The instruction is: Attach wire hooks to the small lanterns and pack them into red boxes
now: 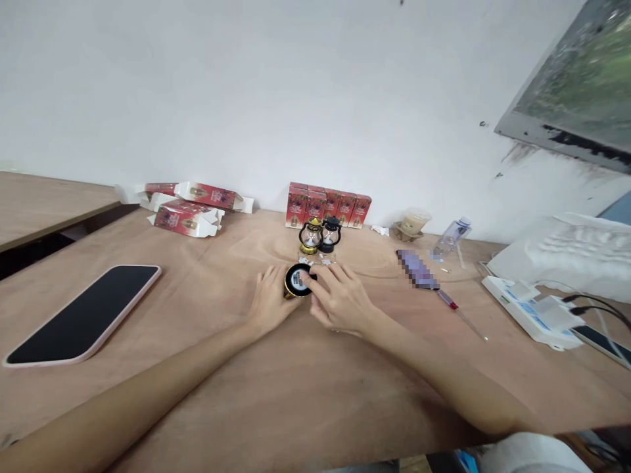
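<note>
My left hand is closed round a small lantern, its round black base with a gold rim turned up toward me. A pale patch with dark marks shows in the middle of that base. The index finger of my right hand touches this patch. Its other fingers are bent, and whether they pinch something small cannot be made out. Just beyond my hands stand a gold-and-black lantern and a black lantern, both upright. Small whitish bits lie in front of them.
Several red boxes stand against the wall; opened red cartons lie at left. A phone is at near left. To the right are a screwdriver, a lidded cup, a plastic bottle and a power strip with cables.
</note>
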A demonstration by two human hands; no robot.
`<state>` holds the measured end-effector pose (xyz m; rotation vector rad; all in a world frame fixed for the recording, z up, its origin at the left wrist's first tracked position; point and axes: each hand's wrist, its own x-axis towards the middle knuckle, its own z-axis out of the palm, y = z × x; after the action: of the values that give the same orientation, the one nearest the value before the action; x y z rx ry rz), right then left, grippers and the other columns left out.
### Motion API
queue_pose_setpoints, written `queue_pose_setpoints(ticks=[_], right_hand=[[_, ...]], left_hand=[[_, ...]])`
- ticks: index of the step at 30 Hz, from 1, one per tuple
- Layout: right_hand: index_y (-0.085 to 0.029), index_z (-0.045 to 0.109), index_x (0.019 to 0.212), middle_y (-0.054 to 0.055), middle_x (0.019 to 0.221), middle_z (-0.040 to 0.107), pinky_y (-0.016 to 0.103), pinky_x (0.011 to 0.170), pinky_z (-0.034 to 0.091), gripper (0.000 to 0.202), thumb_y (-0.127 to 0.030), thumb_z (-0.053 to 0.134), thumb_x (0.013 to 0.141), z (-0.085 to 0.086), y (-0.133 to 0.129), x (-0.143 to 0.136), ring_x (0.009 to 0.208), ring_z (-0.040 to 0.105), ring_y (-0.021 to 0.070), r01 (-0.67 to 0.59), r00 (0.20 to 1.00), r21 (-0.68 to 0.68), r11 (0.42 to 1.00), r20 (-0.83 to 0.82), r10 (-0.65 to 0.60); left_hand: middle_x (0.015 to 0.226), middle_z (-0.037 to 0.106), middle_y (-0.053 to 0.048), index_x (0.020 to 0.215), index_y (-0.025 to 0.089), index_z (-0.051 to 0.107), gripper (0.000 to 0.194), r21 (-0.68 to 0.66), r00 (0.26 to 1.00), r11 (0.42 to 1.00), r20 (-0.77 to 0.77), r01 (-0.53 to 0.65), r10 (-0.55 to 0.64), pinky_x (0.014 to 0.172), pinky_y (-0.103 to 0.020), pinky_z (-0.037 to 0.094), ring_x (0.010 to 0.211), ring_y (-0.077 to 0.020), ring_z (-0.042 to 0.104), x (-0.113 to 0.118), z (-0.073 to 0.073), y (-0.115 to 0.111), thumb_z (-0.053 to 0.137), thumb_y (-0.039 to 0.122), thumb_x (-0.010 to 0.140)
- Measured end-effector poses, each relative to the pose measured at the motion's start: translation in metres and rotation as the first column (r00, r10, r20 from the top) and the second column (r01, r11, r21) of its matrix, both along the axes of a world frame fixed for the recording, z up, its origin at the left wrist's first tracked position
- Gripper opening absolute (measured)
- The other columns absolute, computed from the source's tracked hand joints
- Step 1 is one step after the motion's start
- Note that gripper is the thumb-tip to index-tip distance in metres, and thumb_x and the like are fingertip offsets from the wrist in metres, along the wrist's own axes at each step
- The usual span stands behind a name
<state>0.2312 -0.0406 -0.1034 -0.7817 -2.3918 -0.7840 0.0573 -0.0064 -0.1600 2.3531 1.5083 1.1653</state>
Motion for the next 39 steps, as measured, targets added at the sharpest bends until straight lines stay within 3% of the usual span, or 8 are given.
queue_pose_setpoints(ticks=[5, 8, 12, 20, 23, 27, 32, 39], right_hand=[[-0.015, 0.045, 0.131, 0.015, 0.132, 0.05, 0.04, 0.091, 0.042, 0.05, -0.011, 0.042, 0.082, 0.0, -0.004, 0.023, 0.113, 0.05, 0.0238, -0.065, 0.987, -0.273, 0.96, -0.16, 0.021], [-0.017, 0.052, 0.122, 0.011, 0.123, 0.058, 0.038, 0.09, 0.044, 0.045, -0.007, 0.043, 0.079, -0.007, -0.013, 0.046, 0.11, 0.053, 0.0204, -0.151, 0.982, -0.443, 0.884, -0.171, 0.083], [-0.02, 0.063, 0.107, 0.008, 0.107, 0.068, 0.037, 0.086, 0.044, 0.023, -0.019, 0.055, 0.085, -0.019, -0.025, 0.066, 0.099, 0.057, 0.0194, -0.05, 0.998, -0.56, 0.827, -0.004, 0.058], [-0.021, 0.068, 0.09, 0.005, 0.091, 0.072, 0.03, 0.075, 0.041, 0.02, -0.038, 0.058, 0.087, -0.045, -0.021, 0.072, 0.087, 0.059, 0.0159, -0.051, 0.998, -0.478, 0.877, -0.056, 0.028], [-0.02, 0.068, 0.083, 0.004, 0.082, 0.072, 0.028, 0.067, 0.039, 0.017, -0.032, 0.057, 0.088, -0.051, -0.023, 0.067, 0.077, 0.059, 0.0139, -0.113, 0.987, -0.363, 0.925, -0.145, 0.064], [-0.019, 0.066, 0.083, 0.002, 0.078, 0.073, 0.027, 0.063, 0.042, 0.008, -0.02, 0.059, 0.087, -0.037, -0.026, 0.054, 0.069, 0.06, 0.0119, -0.243, 0.921, -0.183, 0.953, -0.351, 0.167], [-0.023, 0.066, 0.09, 0.002, 0.083, 0.074, 0.029, 0.063, 0.046, 0.01, -0.018, 0.063, 0.083, -0.011, -0.017, 0.027, 0.072, 0.062, 0.0144, -0.221, 0.89, 0.046, 0.974, -0.398, 0.221], [-0.026, 0.067, 0.093, 0.003, 0.092, 0.072, 0.032, 0.066, 0.047, 0.015, -0.018, 0.054, 0.088, -0.026, 0.0, 0.008, 0.078, 0.062, 0.0162, -0.176, 0.956, 0.019, 0.984, -0.235, 0.176]], left_hand=[[0.11, 0.064, -0.009, 0.114, 0.02, 0.053, 0.046, 0.028, 0.996, 0.999, 0.078, -0.035, 0.033, 0.086, -0.042, 0.04, 0.106, -0.0295, 0.056, 0.001, -0.002, 0.001, 0.064, 0.042, 0.075], [0.109, 0.064, -0.009, 0.111, 0.019, 0.054, 0.047, 0.036, 0.994, 0.999, 0.103, -0.04, 0.036, 0.088, -0.043, 0.04, 0.106, -0.0296, 0.056, 0.001, -0.001, 0.0, 0.064, 0.047, 0.075], [0.108, 0.064, -0.01, 0.109, 0.018, 0.054, 0.047, 0.03, 0.994, 0.998, 0.1, -0.046, 0.043, 0.089, -0.044, 0.041, 0.105, -0.03, 0.056, 0.001, -0.001, 0.001, 0.064, 0.048, 0.074], [0.108, 0.064, -0.009, 0.11, 0.019, 0.053, 0.047, 0.053, 0.998, 0.998, 0.058, -0.018, 0.015, 0.086, -0.041, 0.041, 0.104, -0.0288, 0.057, 0.0, 0.001, -0.002, 0.064, 0.047, 0.075], [0.106, 0.064, -0.008, 0.108, 0.018, 0.053, 0.043, 0.058, 0.999, 0.998, 0.041, -0.002, 0.0, 0.084, -0.039, 0.041, 0.102, -0.028, 0.057, 0.001, 0.004, -0.004, 0.064, 0.045, 0.076], [0.104, 0.064, -0.008, 0.105, 0.018, 0.053, 0.04, 0.068, 1.0, 0.998, -0.013, 0.007, -0.007, 0.082, -0.038, 0.04, 0.1, -0.0274, 0.057, 0.001, 0.003, -0.005, 0.064, 0.043, 0.076], [0.097, 0.064, -0.008, 0.104, 0.018, 0.054, 0.037, 0.066, 0.991, 0.997, -0.13, 0.049, -0.04, 0.078, -0.038, 0.037, 0.095, -0.0279, 0.056, -0.001, 0.003, -0.007, 0.062, 0.042, 0.077], [0.102, 0.063, -0.008, 0.109, 0.019, 0.053, 0.035, 0.067, 0.986, 0.994, -0.148, 0.09, -0.079, 0.078, -0.037, 0.035, 0.095, -0.0272, 0.054, -0.002, 0.003, -0.007, 0.056, 0.038, 0.079]])
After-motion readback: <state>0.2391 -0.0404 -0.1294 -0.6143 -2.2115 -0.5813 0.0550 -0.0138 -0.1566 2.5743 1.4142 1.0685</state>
